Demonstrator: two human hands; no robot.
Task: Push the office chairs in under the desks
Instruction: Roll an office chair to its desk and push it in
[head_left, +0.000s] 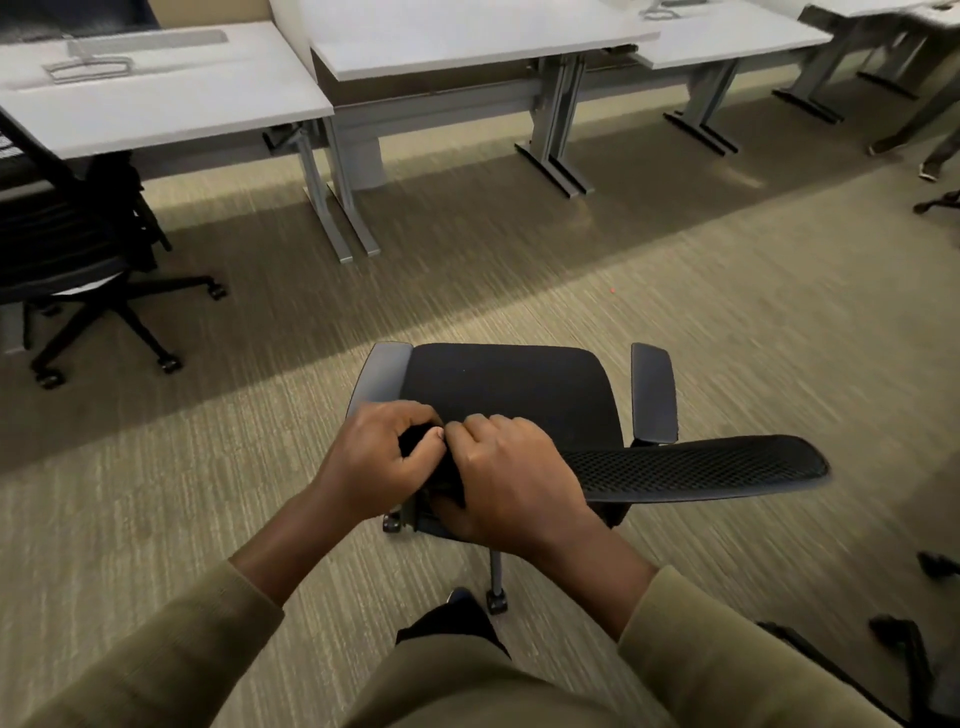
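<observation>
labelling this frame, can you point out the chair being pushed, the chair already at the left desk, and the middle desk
chair being pushed (511, 387), head view, on the black seat cushion
chair at the left desk (62, 244), head view, on its dark backrest
middle desk (467, 36), head view, on the bare white top

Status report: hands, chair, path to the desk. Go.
Left hand and right hand both clamped on chair backrest. Chair out on carpet, short of the desk. Path ahead clear.

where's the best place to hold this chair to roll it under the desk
Grip the top edge of the mesh backrest, coming from behind, as both hands do now: left hand, right hand. The seat faces the desk, so a push on that wide bar probably rolls it straight in.
</observation>
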